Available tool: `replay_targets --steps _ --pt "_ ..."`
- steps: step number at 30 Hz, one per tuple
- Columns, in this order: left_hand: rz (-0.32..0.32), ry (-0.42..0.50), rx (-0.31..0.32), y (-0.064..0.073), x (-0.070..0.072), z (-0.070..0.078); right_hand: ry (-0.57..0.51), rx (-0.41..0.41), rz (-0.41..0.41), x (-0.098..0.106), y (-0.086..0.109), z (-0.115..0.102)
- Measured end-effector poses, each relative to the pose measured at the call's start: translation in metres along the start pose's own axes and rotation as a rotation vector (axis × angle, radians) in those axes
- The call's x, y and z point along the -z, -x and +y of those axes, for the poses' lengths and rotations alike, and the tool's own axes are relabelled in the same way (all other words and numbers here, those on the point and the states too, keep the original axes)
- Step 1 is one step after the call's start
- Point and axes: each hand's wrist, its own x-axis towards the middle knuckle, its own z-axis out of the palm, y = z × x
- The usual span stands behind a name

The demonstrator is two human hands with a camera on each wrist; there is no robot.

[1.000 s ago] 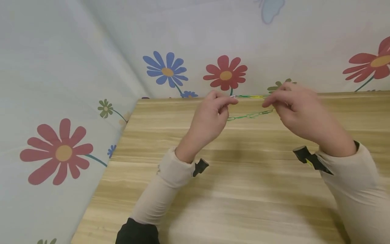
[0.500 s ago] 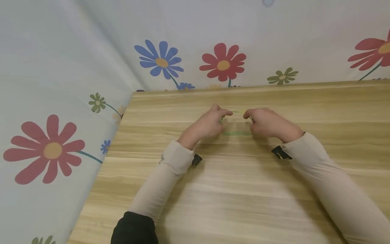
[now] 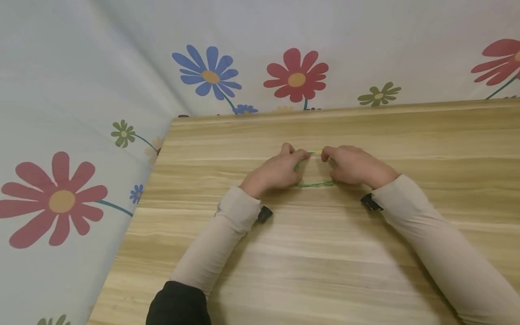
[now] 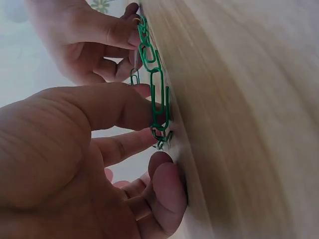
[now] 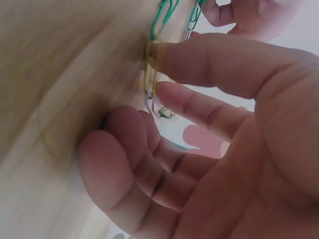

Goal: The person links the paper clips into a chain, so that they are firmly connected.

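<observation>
A loop of linked paper clips (image 3: 315,184), mostly green, lies low over the table between my two hands. My left hand (image 3: 278,169) grips its left side, with thumb and forefinger at the green clips (image 4: 158,94) in the left wrist view. Opposite, my right hand (image 3: 351,164) holds the right side, its thumb at a yellow clip (image 5: 151,62) in the right wrist view. A white clip (image 5: 150,103) hooks onto that yellow one. The fingertips of both hands are right at the tabletop, and the hands cover parts of the loop in the head view.
The wood-grain table (image 3: 317,253) reaches back to a pale wall cloth (image 3: 134,36) printed with flowers. Its left edge runs beside my left forearm. A small black camera (image 3: 264,214) sticks out from each cuff.
Both hands came down toward the table with the paper clip loop and moved closer together, the right one shifting left. The loop's near side now hangs lower, close over the tabletop.
</observation>
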Motion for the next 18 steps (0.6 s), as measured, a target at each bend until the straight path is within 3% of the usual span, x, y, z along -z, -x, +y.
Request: replay_targets --steps 9,18 --pt "-0.004 0.011 -0.06 -0.0012 0.0023 -0.0069 -0.015 0.002 -0.013 0.0018 -0.0004 0.0037" --pt "-0.014 0.007 -0.078 -0.0024 0.003 -0.0106 -0.054 -0.002 -0.029 -0.0009 -0.0015 0.0042"
